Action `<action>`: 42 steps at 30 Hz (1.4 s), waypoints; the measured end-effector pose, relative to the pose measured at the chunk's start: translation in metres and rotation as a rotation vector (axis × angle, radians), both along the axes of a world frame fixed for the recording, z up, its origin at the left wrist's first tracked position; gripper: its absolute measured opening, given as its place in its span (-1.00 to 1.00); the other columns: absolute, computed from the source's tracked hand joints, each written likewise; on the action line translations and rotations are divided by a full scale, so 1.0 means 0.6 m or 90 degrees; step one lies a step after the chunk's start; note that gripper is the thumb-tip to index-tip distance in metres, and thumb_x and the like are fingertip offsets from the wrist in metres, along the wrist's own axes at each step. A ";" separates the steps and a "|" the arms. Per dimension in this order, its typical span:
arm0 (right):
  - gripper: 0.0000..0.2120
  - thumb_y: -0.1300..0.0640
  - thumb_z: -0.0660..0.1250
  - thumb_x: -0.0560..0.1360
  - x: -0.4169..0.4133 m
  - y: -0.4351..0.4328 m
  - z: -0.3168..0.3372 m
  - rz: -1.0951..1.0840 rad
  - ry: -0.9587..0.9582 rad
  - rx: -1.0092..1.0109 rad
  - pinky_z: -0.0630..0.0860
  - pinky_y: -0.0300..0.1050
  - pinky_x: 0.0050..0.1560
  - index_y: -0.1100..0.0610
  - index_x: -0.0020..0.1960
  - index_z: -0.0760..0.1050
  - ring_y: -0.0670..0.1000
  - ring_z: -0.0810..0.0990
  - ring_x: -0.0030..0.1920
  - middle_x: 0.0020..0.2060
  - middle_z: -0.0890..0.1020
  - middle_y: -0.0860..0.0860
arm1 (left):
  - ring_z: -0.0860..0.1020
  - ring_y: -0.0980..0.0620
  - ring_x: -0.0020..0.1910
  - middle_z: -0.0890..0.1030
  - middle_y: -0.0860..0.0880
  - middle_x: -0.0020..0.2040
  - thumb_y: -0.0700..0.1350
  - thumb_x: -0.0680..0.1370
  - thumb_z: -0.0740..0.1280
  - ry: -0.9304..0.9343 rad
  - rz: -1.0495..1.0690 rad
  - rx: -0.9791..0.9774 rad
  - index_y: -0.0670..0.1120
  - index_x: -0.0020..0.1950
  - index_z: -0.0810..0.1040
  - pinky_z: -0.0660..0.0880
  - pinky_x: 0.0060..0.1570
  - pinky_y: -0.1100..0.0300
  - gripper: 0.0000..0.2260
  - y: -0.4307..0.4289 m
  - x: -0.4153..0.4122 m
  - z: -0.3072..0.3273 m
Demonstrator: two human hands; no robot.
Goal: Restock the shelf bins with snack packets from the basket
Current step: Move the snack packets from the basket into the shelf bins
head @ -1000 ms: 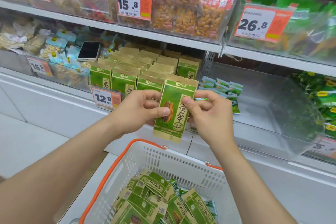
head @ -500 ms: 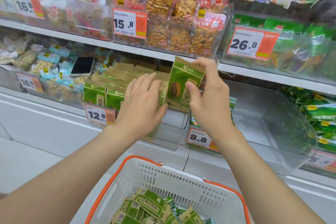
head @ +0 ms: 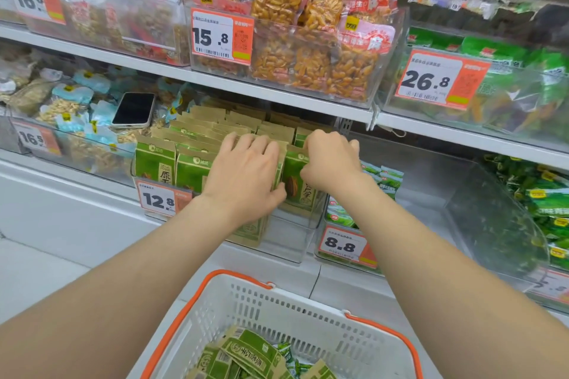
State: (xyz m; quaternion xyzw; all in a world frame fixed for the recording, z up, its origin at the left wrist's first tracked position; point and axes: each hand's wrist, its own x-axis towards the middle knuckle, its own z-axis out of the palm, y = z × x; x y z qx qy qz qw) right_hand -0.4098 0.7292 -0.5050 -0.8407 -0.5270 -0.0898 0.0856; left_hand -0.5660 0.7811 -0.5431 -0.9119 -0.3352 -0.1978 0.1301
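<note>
Beside the spread left hand (head: pixel 243 175) pressing the row (head: pixel 197 138) back, the right hand (head: pixel 331 160) should seat its pinched packet (head: pixel 295 186) upright

A basket (head: pixel 308 301) is placed before the shelf (head: pixel 77 188), with loose packets (head: pixel 249 354) lying in it. Behind it, on the shelf, a bin (head: pixel 289 237) is packed with upright packets (head: pixel 155 163). A phone (head: pixel 134 109) is laid on the goods in the neighbouring bin (head: pixel 92 160) to the left.

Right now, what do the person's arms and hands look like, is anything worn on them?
The left forearm and right forearm are bare, no sleeve in view. The left hand and right hand are ungloved; no watch, bracelet or ring shows.
</note>
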 end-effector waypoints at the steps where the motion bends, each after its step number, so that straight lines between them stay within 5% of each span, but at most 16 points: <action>1: -0.82 0.20 0.39 0.44 0.001 0.008 0.004 0.006 -0.004 -0.021 0.33 0.18 0.25 0.10 0.03 0.50 0.24 0.55 0.13 -0.11 0.55 0.07 | 0.54 -0.12 0.25 0.61 -0.04 0.19 0.22 0.54 0.25 -0.001 0.002 -0.004 -0.05 0.16 0.42 0.32 0.45 -0.17 -0.62 0.002 0.003 -0.002; 7: -0.80 0.28 0.32 0.51 0.012 0.036 0.018 -0.027 -0.065 -0.069 0.23 0.25 0.46 0.09 0.07 0.39 0.26 0.56 0.22 0.03 0.56 0.13 | 0.58 -0.15 0.20 0.63 -0.06 0.15 0.17 0.59 0.24 0.000 0.026 -0.032 -0.05 0.18 0.34 0.29 0.48 -0.24 -0.66 0.006 0.017 -0.006; 14: -0.62 0.28 0.37 0.49 0.031 0.061 -0.005 -0.051 -0.116 -0.069 0.26 0.17 0.40 0.14 0.29 0.50 0.25 0.52 0.28 0.17 0.58 0.15 | 0.57 -0.18 0.23 0.60 -0.07 0.29 0.15 0.57 0.20 0.026 0.025 -0.020 -0.02 0.30 0.44 0.30 0.44 -0.24 -0.62 0.014 0.022 -0.010; 22: -0.34 0.13 0.44 0.44 0.032 0.082 -0.022 -0.078 -0.142 -0.049 0.32 0.23 0.38 0.18 0.48 0.31 0.30 0.47 0.34 0.28 0.56 0.22 | 0.55 -0.20 0.24 0.61 -0.08 0.28 0.17 0.55 0.21 0.022 0.039 -0.016 -0.04 0.28 0.52 0.30 0.44 -0.25 -0.58 0.011 0.026 -0.011; 31: -0.62 0.17 0.41 0.47 -0.006 0.008 -0.043 -0.025 -0.119 0.136 0.47 0.09 0.17 0.23 0.25 0.48 0.25 0.54 0.22 0.17 0.59 0.19 | 0.41 -0.23 0.37 0.50 -0.16 0.38 0.21 0.57 0.21 -0.096 0.007 0.033 -0.10 0.24 0.51 0.33 0.39 -0.17 -0.56 -0.012 0.005 -0.013; 36: -0.81 0.19 0.21 0.42 -0.034 -0.077 -0.092 0.151 -0.051 0.455 0.42 0.08 -0.07 0.14 -0.05 0.57 0.17 0.49 -0.08 -0.14 0.59 0.07 | 0.36 -0.15 0.02 0.41 -0.11 0.05 -0.03 0.56 0.23 -0.213 -0.047 0.075 -0.09 0.03 0.41 0.37 -0.06 -0.06 -0.85 -0.059 -0.023 -0.009; 42: -0.85 0.20 0.25 0.38 -0.053 -0.120 -0.148 0.203 -0.091 0.409 0.37 0.09 -0.05 0.13 -0.08 0.54 0.17 0.48 -0.04 -0.12 0.54 0.05 | 0.46 -0.12 -0.34 0.46 0.03 -0.34 -0.01 0.51 0.28 -0.176 -0.093 0.000 -0.01 -0.20 0.40 0.33 -0.34 0.05 -0.87 -0.095 -0.066 -0.058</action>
